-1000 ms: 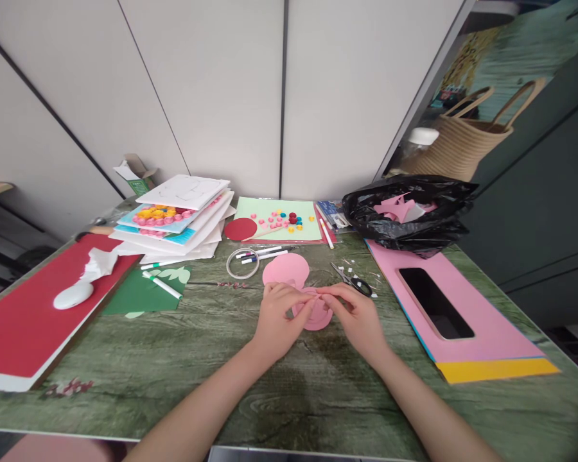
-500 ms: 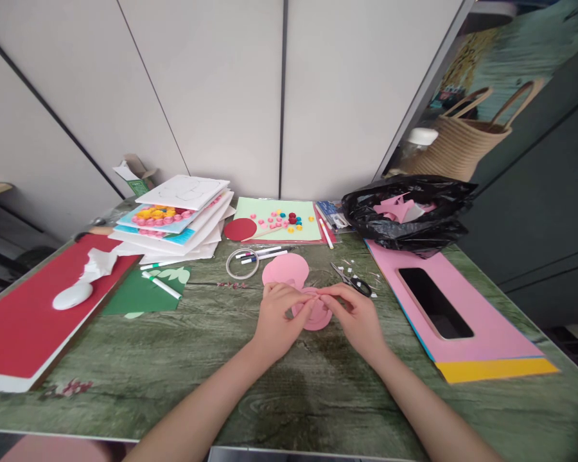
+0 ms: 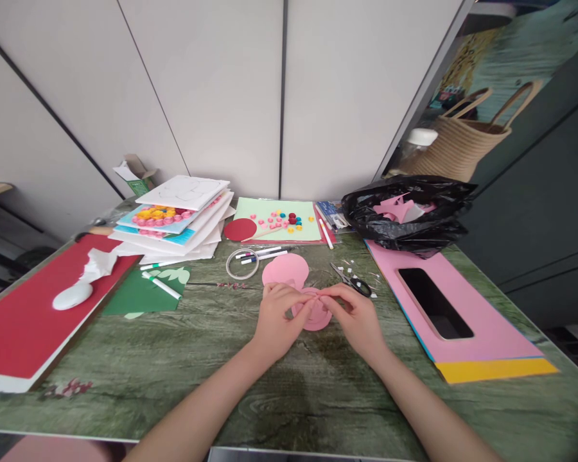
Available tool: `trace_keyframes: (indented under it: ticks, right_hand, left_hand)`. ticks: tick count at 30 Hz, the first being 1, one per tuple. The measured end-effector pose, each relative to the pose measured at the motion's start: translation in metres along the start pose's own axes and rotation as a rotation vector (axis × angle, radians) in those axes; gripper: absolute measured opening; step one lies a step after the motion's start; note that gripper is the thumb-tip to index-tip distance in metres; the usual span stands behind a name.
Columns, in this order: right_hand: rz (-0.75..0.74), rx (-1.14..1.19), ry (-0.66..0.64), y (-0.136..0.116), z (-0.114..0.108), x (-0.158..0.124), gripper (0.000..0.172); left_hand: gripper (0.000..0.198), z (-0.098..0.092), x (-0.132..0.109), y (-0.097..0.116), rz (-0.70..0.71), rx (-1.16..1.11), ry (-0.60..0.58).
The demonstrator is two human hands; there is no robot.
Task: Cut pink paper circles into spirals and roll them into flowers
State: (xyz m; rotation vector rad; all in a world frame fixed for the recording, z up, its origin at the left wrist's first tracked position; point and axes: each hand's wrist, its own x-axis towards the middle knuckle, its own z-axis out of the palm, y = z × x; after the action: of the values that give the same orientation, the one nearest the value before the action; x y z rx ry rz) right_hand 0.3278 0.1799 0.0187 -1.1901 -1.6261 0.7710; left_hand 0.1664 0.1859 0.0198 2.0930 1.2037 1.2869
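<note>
Both hands meet over a pink paper circle [image 3: 319, 319] with a spiral cut, in the middle of the table. My left hand [image 3: 283, 312] pinches its upper edge between thumb and forefinger. From the other side my right hand [image 3: 356, 314] pinches the same edge, fingertips almost touching the left ones. Exactly how the paper lies between the fingertips is hidden. Just behind my left hand lie more pink paper circles [image 3: 289, 268], overlapping. Scissors [image 3: 354, 282] with dark handles rest beyond my right hand, among small white scraps.
A roll of tape [image 3: 242, 264] and pens [image 3: 264, 254] lie behind the circles. Rolled paper coils sit on a pale green sheet [image 3: 245, 208]. Stacked white boards [image 3: 187, 189] stand left; a phone [image 3: 435, 303] lies on pink paper [image 3: 491, 327] at right, before a black bag [image 3: 366, 212].
Only the fingertips shift very slightly at the edge of the pink paper circle. Everything else stays where it was.
</note>
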Motion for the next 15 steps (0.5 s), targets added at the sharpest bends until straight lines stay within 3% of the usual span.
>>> trace_keyframes:
  ticks: [15]
  right_hand:
    - [0.010, 0.010, 0.007, 0.0024, 0.0011, -0.0009, 0.008]
  left_hand:
    - [0.013, -0.0009, -0.0005, 0.0005, -0.006, 0.001, -0.026]
